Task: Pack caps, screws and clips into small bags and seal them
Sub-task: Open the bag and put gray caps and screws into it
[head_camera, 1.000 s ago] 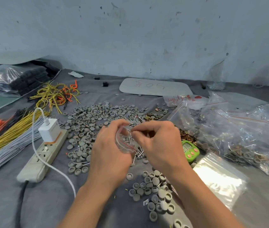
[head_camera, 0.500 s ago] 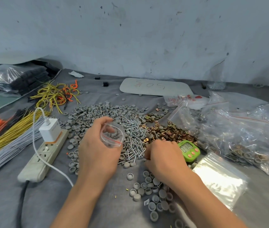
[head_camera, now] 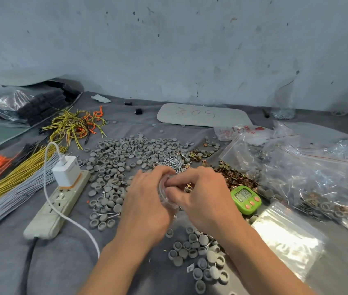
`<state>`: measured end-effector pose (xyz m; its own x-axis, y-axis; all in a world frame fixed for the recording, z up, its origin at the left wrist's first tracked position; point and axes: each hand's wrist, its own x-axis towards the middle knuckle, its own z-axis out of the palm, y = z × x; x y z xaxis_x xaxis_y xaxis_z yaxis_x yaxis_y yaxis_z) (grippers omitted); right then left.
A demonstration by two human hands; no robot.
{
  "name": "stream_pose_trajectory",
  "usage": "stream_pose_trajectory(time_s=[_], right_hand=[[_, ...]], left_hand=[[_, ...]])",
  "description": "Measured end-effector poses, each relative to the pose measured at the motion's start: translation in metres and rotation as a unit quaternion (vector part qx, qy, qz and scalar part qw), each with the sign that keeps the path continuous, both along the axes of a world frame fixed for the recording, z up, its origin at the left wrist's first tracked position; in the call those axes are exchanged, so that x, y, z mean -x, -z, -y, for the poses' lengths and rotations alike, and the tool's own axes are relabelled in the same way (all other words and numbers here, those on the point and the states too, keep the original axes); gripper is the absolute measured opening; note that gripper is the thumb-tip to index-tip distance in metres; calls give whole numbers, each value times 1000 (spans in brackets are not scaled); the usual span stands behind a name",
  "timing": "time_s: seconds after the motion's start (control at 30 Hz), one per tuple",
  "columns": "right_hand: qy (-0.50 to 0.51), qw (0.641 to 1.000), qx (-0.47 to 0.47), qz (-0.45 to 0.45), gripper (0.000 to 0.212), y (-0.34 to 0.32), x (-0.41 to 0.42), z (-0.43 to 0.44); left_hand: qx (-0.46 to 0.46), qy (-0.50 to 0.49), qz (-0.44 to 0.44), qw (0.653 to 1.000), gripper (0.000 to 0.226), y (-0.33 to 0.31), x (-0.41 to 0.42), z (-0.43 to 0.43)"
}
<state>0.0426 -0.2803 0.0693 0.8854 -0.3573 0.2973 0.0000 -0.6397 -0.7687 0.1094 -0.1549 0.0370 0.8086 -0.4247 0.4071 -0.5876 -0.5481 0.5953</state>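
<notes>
We judge filling under way: the left hand [head_camera: 145,203] grips a small bag [head_camera: 162,195], the right hand [head_camera: 202,199] pinches clips [head_camera: 188,186] at its mouth, needing a clean drop.

Soft, even, bluish light fills my view, leaving faint shadows on the grey cloth-covered tabletop [head_camera: 62,262]. Glare whitens the flat stack of clear plastic bags [head_camera: 285,237] and sparkles on the crumpled clear bags [head_camera: 317,167]. The wide lens curves the edges; fine detail looks soft.

Power strip [head_camera: 57,204] left of caps [head_camera: 117,167]; timer [head_camera: 245,199] right, beside clips [head_camera: 235,178].
</notes>
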Motion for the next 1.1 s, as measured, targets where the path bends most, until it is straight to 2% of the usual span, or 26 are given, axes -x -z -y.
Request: stream_pose_trajectory(time_s=[0.1, 0.2, 0.3, 0.4, 0.47, 0.8, 0.93, 1.1], right_hand=[[23, 999, -23, 7, 7, -2, -4, 3], [110, 994, -14, 20, 7, -3, -7, 21], [166, 980, 67, -89, 18, 3, -10, 44], [168, 945, 168, -225, 35, 13, -19, 57], [151, 932, 204, -258, 39, 19, -27, 60], [95, 929, 216, -284, 32, 26, -35, 59], [86, 939, 210, -258, 11, 25, -32, 51], [93, 943, 193, -256, 16, 28, -33, 48]], left_hand=[[70, -28, -44, 996, 52, -2, -1, -4], [95, -68, -49, 992, 60, -4, -5, -11], [122, -106, -48, 986, 60, -7, -9, -18], [116, -123, -28, 985, 65, -7, -11, -21], [99, -118, -16, 988, 67, -6, -12, -21], [66, -119, -4, 991, 59, -2, -18, -17], [60, -118, -1, 991, 58, -2, -18, -17], [57, -122, 5, 991, 53, -2, -17, -17]])
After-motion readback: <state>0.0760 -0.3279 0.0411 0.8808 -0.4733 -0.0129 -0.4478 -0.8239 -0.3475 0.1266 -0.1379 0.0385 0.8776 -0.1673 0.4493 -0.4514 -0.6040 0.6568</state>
